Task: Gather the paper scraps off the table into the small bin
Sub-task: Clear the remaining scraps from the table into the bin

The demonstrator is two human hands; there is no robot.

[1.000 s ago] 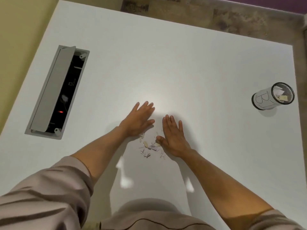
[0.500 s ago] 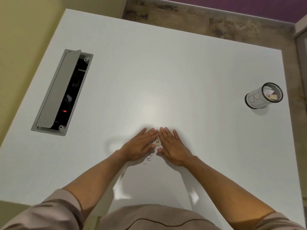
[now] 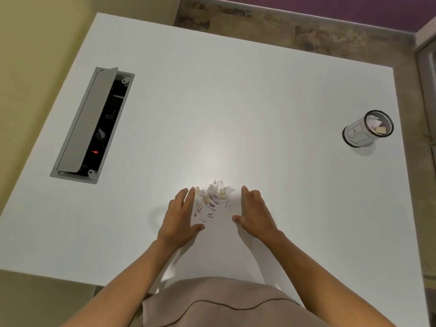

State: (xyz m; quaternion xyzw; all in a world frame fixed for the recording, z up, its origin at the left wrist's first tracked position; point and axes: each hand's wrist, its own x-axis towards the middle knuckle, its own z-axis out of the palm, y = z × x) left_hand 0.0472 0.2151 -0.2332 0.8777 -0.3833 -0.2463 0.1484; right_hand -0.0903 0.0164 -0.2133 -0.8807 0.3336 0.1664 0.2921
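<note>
Scraps are lying heaped between my flat, empty left hand and right hand, well left of the bin. I am thinking both palms should be closing in low, scooping underneath together.

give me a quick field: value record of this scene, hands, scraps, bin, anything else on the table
left hand: open, fingers straight, on the table beside the scraps
right hand: open, fingers straight, on the other side of the scraps
paper scraps: loose small pile between the hands
bin: small, upright, far right of the table, already has some scraps in it
table: white
cable box: set into the table at left, lid open, red light inside
</note>
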